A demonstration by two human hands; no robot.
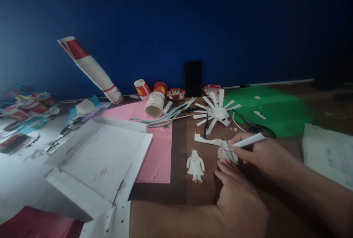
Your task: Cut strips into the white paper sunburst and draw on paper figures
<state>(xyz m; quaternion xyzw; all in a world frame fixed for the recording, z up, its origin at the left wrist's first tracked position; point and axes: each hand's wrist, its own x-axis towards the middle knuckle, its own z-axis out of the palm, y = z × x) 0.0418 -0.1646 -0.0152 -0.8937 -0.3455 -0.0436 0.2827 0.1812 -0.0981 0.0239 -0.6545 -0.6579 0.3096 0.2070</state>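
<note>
My right hand (252,150) is closed round a white pen (249,140), its tip down at a small paper doll cutout (226,153). The fingertips of my left hand (234,190) press the lower edge of this cutout against the brown table, hiding part of it. To its left lies a second paper doll cutout (195,166), flat, headless, with a brown-lined neckline and feet. Just above the hands are a white paper scrap (208,140) and a black-and-clear pen or brush (206,126). Black-handled scissors (259,126) lie beyond my right hand.
A cup cut into spread strips (220,113) lies behind. Green paper (275,109) is at the right, pink paper (157,157) and a white box lid (99,161) at the left. Stacked paper cups (93,72) lean on the blue wall near a black phone (193,78).
</note>
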